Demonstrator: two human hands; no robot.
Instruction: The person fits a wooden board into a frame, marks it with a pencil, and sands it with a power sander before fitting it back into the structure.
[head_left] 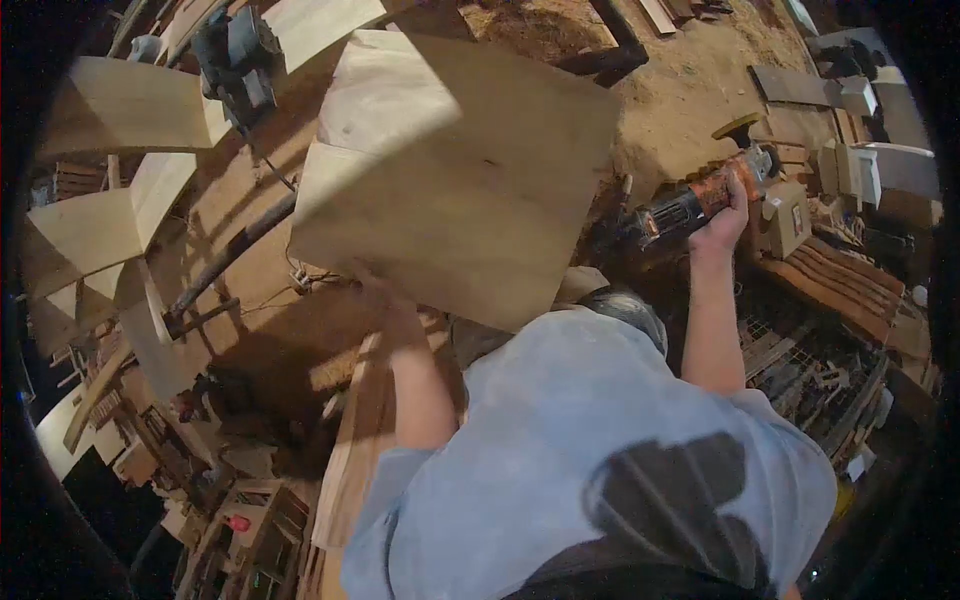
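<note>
A large pale plywood board (455, 170) is held up and tilted in front of me. My left hand (373, 291) grips its lower edge, with the fingers mostly hidden behind the wood. To the right, my right hand (724, 218) is closed around the body of an orange and black power tool (695, 203). The tool points left toward the board's right edge, and its head is hidden in shadow behind the board. My grey shirt fills the lower middle of the view.
A dark power tool (236, 62) with a cable lies at the upper left among pale wooden panels (120, 105). Sawdust (690, 90) covers the ground beyond. Wooden blocks and offcuts (850, 170) are stacked at the right. Planks and clutter lie at the lower left.
</note>
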